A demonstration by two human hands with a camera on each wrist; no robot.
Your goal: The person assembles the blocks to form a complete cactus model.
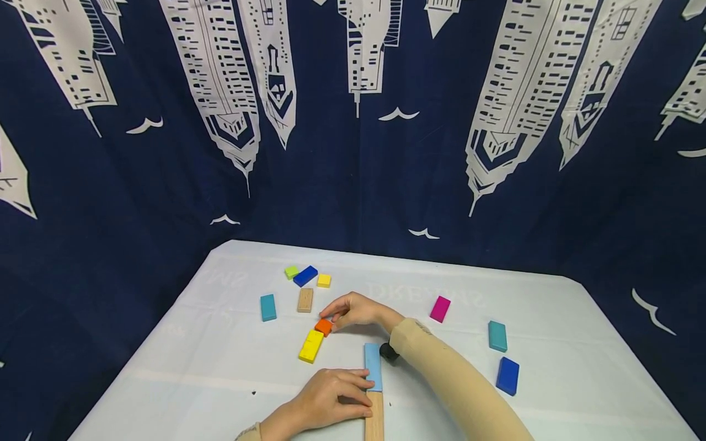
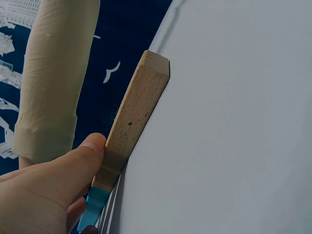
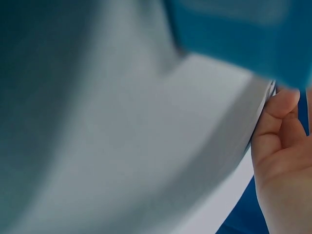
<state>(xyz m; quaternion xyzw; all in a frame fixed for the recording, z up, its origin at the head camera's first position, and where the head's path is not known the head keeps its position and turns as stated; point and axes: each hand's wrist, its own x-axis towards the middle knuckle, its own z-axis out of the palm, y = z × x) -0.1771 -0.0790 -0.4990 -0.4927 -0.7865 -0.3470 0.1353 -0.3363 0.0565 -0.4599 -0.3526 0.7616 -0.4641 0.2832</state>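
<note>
My right hand (image 1: 358, 311) pinches a small orange block (image 1: 323, 327) between thumb and fingers, against the upper end of a yellow block (image 1: 311, 346). In the right wrist view that hand (image 3: 285, 151) shows at the right edge, and the orange block is out of sight. My left hand (image 1: 335, 397) rests its fingertips along the left side of a light blue block (image 1: 373, 366) and a long plain wooden block (image 1: 374, 416), which lie end to end. The left wrist view shows the thumb touching the wooden block (image 2: 134, 112), with the blue block (image 2: 95, 207) beyond.
Farther back left are a teal block (image 1: 268, 307), a small wooden block (image 1: 305, 300), a dark blue block (image 1: 306, 276), a green block (image 1: 291, 272) and a small yellow block (image 1: 324, 280). Rightward lie magenta (image 1: 440, 309), teal (image 1: 497, 336) and blue (image 1: 507, 376) blocks.
</note>
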